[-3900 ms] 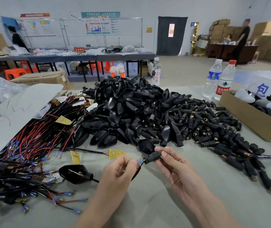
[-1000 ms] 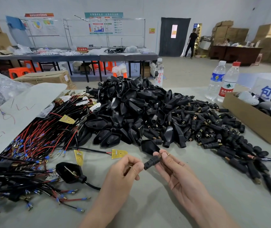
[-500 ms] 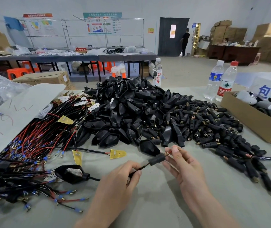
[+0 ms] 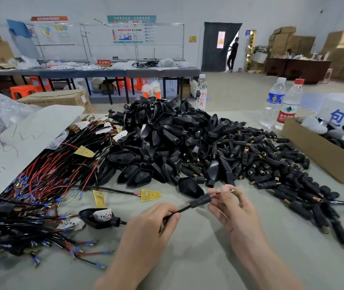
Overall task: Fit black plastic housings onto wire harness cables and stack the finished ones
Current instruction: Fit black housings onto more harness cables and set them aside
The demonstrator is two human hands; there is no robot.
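Observation:
My left hand (image 4: 154, 225) pinches a black cable (image 4: 182, 209) near the table's front. A small black sleeve housing (image 4: 200, 200) sits on that cable, with a copper threaded end and wire tips sticking out to the right. My right hand (image 4: 232, 208) pinches those wire tips past the sleeve. The cable runs left into a black teardrop housing (image 4: 95, 217) with a white board inside, lying on the table. A big heap of black housings (image 4: 166, 141) rises behind my hands.
Red and black wire harnesses (image 4: 47, 170) with yellow boards spread at the left. Small black sleeves (image 4: 271, 164) scatter to the right. A cardboard box (image 4: 323, 155) stands at the right edge, two water bottles (image 4: 279, 101) behind it. A person stands at the far doorway.
The sleeve has slid left along the cable, and the wire ends now stick out past it. My right hand has moved from the sleeve to the wire tips; my hands have drawn apart.

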